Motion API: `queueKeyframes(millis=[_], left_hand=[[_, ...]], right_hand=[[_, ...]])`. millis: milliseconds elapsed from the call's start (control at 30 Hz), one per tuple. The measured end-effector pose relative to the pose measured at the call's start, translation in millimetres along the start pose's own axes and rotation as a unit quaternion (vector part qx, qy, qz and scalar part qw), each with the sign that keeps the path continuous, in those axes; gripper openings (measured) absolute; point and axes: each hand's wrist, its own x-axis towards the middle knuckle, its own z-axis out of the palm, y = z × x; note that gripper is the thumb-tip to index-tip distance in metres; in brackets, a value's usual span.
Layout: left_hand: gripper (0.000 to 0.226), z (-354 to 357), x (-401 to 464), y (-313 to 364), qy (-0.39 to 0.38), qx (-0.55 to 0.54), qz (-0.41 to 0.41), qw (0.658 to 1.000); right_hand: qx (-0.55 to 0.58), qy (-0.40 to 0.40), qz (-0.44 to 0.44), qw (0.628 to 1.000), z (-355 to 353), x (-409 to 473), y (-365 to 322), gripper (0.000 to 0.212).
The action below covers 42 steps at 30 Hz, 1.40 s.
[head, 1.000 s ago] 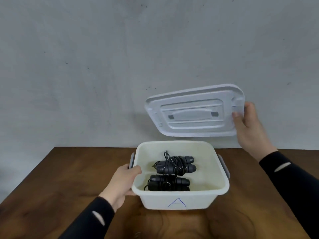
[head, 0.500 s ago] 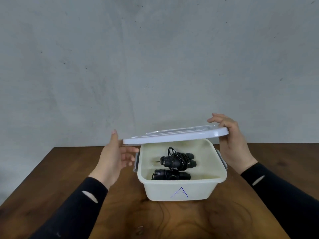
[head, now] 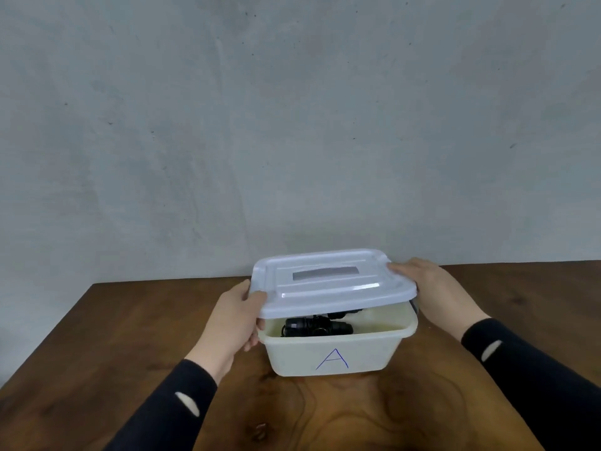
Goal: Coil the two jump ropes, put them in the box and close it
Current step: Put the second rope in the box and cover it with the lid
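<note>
We begin with the brown wooden desk (head: pixel 136 346), which carries everything and gives the box a firm base to be closed against. On it stands the cream-white translucent plastic box (head: pixel 335 353), marked with a blue letter A on its near wall, placed squarely in front of the person so that both hands reach its sides evenly.

Over the box sits the pale blue-white rectangular plastic lid (head: pixel 328 281). We judge it is held level and roughly lined up with the rim so it can drop straight down; its near edge is plainly raised, leaving a gap, so the box is not yet shut.

The left hand (head: pixel 234 317) grips the lid's left edge, thumb on top and fingers curled beneath. The right hand (head: pixel 435 288) holds the right edge, fingers laid over the corner; we take it as clasping the lid, though its thumb is hidden.

Through the gap we see the black coiled jump ropes (head: pixel 317 327) lying on the box floor, already stowed. Only the nearer bundle shows clearly; the farther one is mostly covered by the lid, so we cannot tell how it lies. The box's far rim is hidden, and of its side latches we see at most a dark sliver by the right rim, so we cannot say whether the back of the lid already rests on the box.
</note>
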Motion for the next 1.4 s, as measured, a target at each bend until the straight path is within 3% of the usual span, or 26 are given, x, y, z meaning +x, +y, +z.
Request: queueKeyframes(millis=[167,367,533,667,733,800,833,867,933,1000,1133,1300,1400], left_hand=[[0.028,-3,4,-1,0.009,0.205,0.045,0.978],[0.055,-4,7,-20,0.005,0.334,0.048,0.941],[0.051,-3,0,-31,0.03,0.353,0.049,0.934],[0.073,0,6,-37,0.068,0.317,0.024,0.946],[0.083,1,11,-35,0.041,0.197,-0.041,0.979],[0.069,4,11,-32,-0.014,0.045,-0.111,0.993],[0.06,6,11,-31,-0.035,-0.003,-0.127,0.991],[0.053,7,13,-31,-0.04,-0.026,-0.125,0.991],[0.048,12,23,-30,-0.023,-0.04,-0.102,0.994],[0.047,16,37,-26,0.001,-0.049,-0.088,0.995],[0.045,21,61,-20,0.005,-0.073,-0.077,0.994],[0.048,30,81,-18,0.041,-0.046,-0.034,0.998],[0.051,34,88,-19,0.058,-0.028,-0.018,0.998]], right_hand=[[-0.047,-0.031,-0.009,0.998,2,-7,8,0.047],[-0.065,-0.056,0.019,0.996,8,-29,16,0.048],[0.105,-0.053,0.157,0.981,9,-37,0,0.037],[0.182,-0.02,0.266,0.946,15,-34,-22,0.055],[0.252,-0.016,0.336,0.907,24,-32,-27,0.081],[0.397,-0.014,0.423,0.814,30,-30,-27,0.097],[0.45,-0.024,0.445,0.774,31,-27,-26,0.093],[0.473,-0.04,0.447,0.758,33,-23,-25,0.082],[0.439,-0.043,0.429,0.789,36,-11,-24,0.061],[0.381,-0.022,0.408,0.83,37,6,-24,0.056],[0.345,-0.018,0.382,0.857,38,33,-18,0.051],[0.244,-0.009,0.35,0.904,45,54,-10,0.027],[0.238,-0.01,0.344,0.908,46,59,-5,0.024]])
